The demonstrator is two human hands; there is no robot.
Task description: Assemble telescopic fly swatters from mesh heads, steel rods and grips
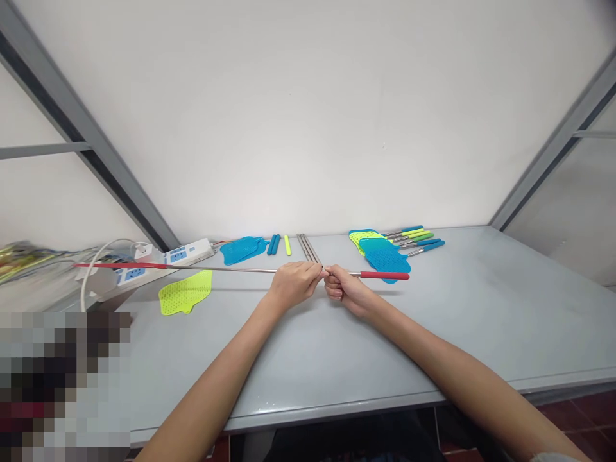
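Note:
A long fly swatter with a thin metal rod (226, 270), a red grip (385, 276) at the right end and a red head (120, 265) at the far left is held level above the grey table (481, 321). My left hand (293, 282) pinches the rod near its middle. My right hand (342, 290) is closed round the rod just to the right, close to the red grip. The two hands almost touch.
A yellow-green swatter head (187, 292) lies left of the hands. At the back lie a blue head (242, 249), loose blue and yellow grips (274, 244), bare metal rods (308, 247), and a stack of finished swatters (385, 250). White power strips (187, 252) sit at the left.

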